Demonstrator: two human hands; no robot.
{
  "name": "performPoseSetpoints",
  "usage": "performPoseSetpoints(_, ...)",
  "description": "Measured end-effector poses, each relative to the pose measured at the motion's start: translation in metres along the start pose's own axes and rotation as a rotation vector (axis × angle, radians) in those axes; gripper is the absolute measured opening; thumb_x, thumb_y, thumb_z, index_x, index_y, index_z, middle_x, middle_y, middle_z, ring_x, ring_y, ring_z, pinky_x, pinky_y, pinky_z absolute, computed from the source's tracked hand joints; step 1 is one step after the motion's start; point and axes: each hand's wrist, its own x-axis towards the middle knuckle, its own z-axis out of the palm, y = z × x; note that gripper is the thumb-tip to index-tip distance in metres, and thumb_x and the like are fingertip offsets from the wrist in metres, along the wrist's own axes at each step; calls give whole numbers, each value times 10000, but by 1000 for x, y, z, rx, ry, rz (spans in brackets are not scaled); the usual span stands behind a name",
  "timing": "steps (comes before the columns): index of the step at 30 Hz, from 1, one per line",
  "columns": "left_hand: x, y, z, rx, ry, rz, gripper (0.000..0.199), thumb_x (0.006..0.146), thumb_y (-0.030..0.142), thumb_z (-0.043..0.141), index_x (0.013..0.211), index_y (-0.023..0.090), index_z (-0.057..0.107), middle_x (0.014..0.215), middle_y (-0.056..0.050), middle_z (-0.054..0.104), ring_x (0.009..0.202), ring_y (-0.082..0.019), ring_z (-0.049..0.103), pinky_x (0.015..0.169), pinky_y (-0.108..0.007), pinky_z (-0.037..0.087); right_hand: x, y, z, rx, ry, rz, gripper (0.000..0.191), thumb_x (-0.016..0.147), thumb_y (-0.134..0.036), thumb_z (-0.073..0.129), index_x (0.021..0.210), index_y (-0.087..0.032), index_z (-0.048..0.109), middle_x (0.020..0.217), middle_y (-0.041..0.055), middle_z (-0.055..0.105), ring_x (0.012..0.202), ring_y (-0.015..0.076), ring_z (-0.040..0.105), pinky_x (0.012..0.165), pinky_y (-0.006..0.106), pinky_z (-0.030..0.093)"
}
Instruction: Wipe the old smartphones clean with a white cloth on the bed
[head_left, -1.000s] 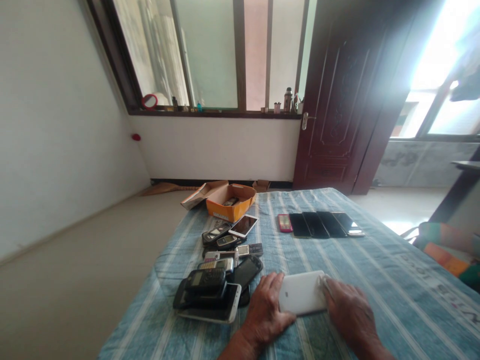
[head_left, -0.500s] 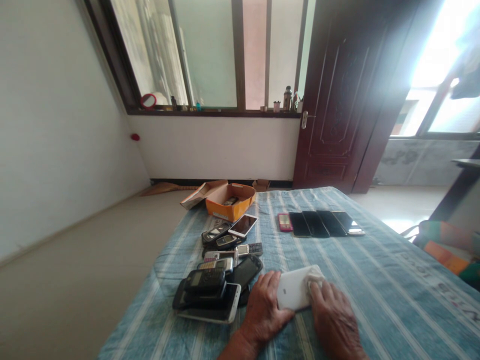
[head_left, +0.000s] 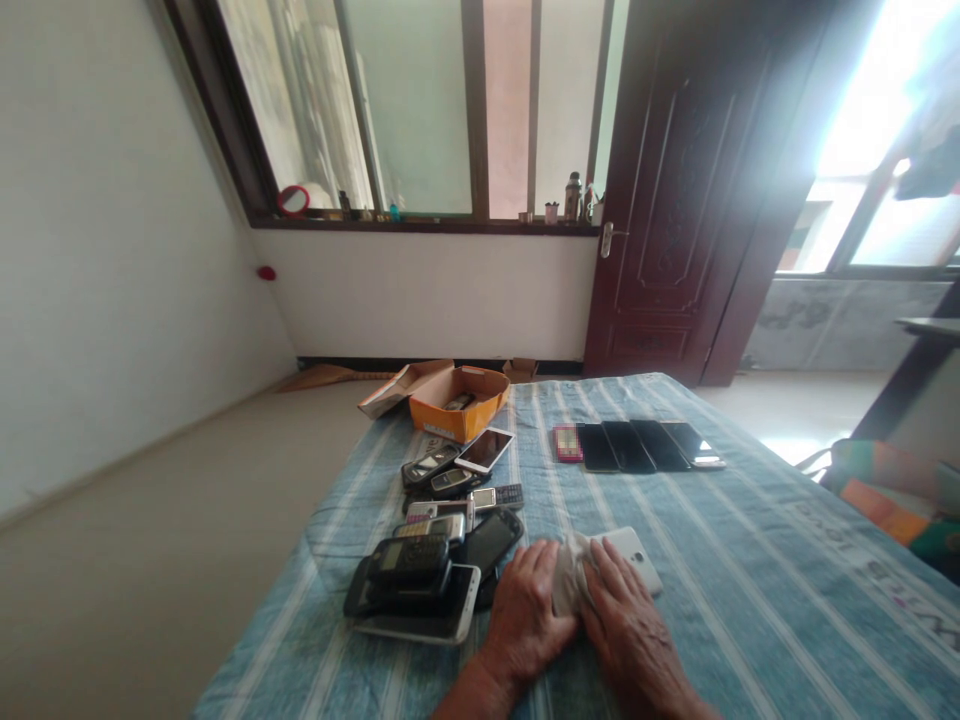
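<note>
White phone (head_left: 643,568), one: back up on the near part of the table (head_left: 757,620), to the right of the heap; its left end is hidden under hands and cloth.

Heap of phones (head_left: 411,558): left side; pieces overlapping, some stacked, probably massed there to leave the near middle to the hands.

Row of phones (head_left: 636,446): far right; dark faces up, side by side, seemingly set so that each shows. A red-edged piece (head_left: 568,444) ends the row at left, too small to identify.

Box (head_left: 451,418): far left, orange, lid folded back leftward, small pieces inside; likely their container.

Left hand (head_left: 529,612): fingers curled, closed about the phone's left end as far as can be seen; apparently a brace against sliding.

Right hand (head_left: 628,622): fingers together, nearly straight, laid over the cloth with little gap, holding it down on the phone's back; judged to be spreading the pressure.

Cloth (head_left: 571,575): pale, crumpled, between the two hands.

Surface: tablecloth (head_left: 600,505), blue, white-striped, slightly wrinkled, lettered at right.

Room: pale floor (head_left: 187,530); sliding window (head_left: 420,110), far; dark red door (head_left: 682,200), far right; flask (head_left: 573,198) and red-rimmed mirror (head_left: 292,200) on the sill.
</note>
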Motion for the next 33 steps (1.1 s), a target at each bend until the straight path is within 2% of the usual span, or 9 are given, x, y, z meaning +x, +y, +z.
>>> performPoseSetpoints(4,0,1,-1,9,15,13,611,586,256,662,1171,118,554,1121,-152,641,1044,-338,592,954,-498,467,4,13,0,-29,-12,93,376,894,-236,418,1220,-179,597,1384,110,492,1329,277,374,1031,438,404)
performPoseSetpoints(8,0,5,-4,13,54,26,559,573,285,701,1104,156,578,1034,-116,655,951,-321,610,881,-473,501,5,28,6,-36,4,189,387,908,-245,385,1216,-139,592,1371,144,495,1340,293,352,1024,444,407)
performPoseSetpoints(11,1,8,-8,6,54,13,564,555,295,721,1084,154,587,1000,-109,657,913,-318,603,858,-471,499,5,33,11,-46,30,223,387,903,-255,394,1225,-152,583,1363,144,503,1336,299,358,1013,459,413)
performPoseSetpoints(15,3,10,-11,-9,6,-28,547,557,284,701,1074,137,595,981,-111,659,901,-315,588,848,-466,492,7,24,16,-80,11,151,397,883,-209,406,1241,-188,578,1360,117,515,1309,286,401,1016,441,408)
performPoseSetpoints(21,5,9,-14,-23,-31,-32,443,602,238,616,1036,153,605,983,-103,658,929,-305,584,851,-450,483,20,-1,16,-8,-89,-30,521,814,-57,409,1313,-160,516,1393,101,484,1321,247,387,1057,390,377)
performPoseSetpoints(26,4,10,-17,-17,-53,-34,428,613,239,621,1029,142,609,980,-106,655,934,-305,576,868,-455,476,25,2,10,34,-127,-59,461,858,-131,436,1307,-186,523,1390,99,487,1316,248,397,1046,387,391)
performPoseSetpoints(30,4,12,-18,-11,-62,-53,481,574,252,682,1037,146,608,981,-101,653,927,-306,570,860,-445,485,22,16,7,39,-114,58,407,887,-197,431,1273,-214,558,1395,93,483,1329,253,377,1061,412,366)
performPoseSetpoints(33,3,12,-17,-11,-47,-56,560,541,252,724,1072,131,595,991,-107,650,933,-310,568,881,-448,481,22,25,5,11,-139,188,405,903,-231,403,1266,-162,568,1398,131,471,1341,277,354,1067,426,352)
